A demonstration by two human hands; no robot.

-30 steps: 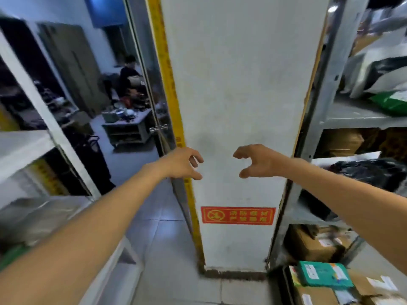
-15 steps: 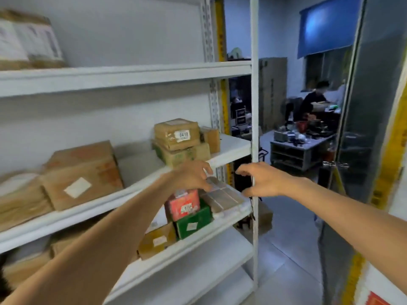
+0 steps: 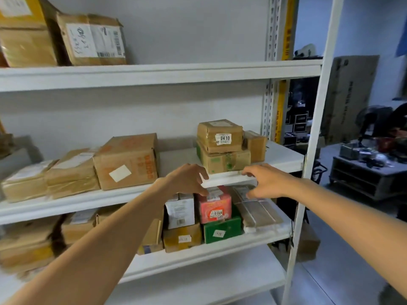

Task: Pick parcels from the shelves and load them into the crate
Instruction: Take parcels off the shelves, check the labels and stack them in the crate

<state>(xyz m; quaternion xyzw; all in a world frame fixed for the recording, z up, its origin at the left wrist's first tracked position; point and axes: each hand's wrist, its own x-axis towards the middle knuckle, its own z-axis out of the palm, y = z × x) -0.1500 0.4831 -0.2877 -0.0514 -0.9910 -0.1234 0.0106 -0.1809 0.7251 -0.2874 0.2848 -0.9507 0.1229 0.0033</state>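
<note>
I am facing a white shelf unit [image 3: 154,73] that is carrying parcels on three levels. On the middle level a large brown carton [image 3: 127,161] is sitting left of centre. To its right a smaller brown box marked 0410 [image 3: 220,136] is resting on a second brown box [image 3: 224,160]. On the level below, a green box [image 3: 222,231] is bearing a red box marked 0164 [image 3: 217,208], with a flat wrapped packet [image 3: 257,212] lying just to the right. I am holding both hands in front of the middle shelf's edge. My left hand [image 3: 187,180] is loosely curled, thumb and fingers apart, gripping nothing. My right hand [image 3: 264,183] is spread, gripping nothing; whether its thumb is touching the packet I cannot tell.
</note>
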